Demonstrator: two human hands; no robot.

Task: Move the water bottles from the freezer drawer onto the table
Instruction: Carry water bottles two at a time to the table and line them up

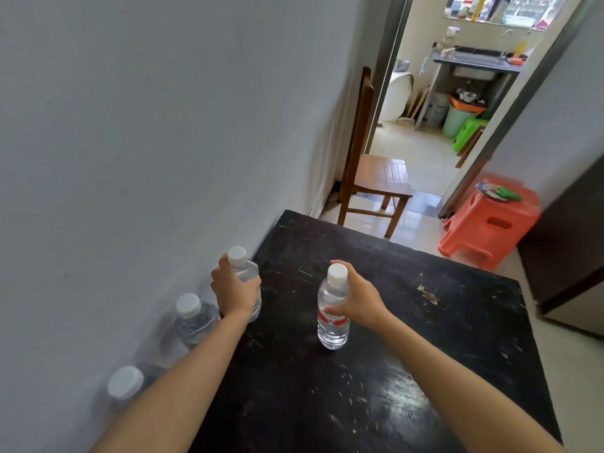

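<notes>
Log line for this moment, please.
left hand: grips far bottle | right hand: holds red-label bottle upright on table | beside wall: second bottle, third bottle

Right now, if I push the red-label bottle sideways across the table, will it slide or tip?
The red-label bottle looks full, so probably heavy for its size. Tall on a narrow base, it would likely tip if pushed near the cap. The right hand grips it, which should steady it.

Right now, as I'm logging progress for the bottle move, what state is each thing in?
Red-label bottle, upright on table, capped, held by right hand.
Far wall bottle, upright, capped, gripped by left hand.
Middle wall bottle, upright, capped, untouched.
Near wall bottle, capped, blurred, untouched.
</notes>
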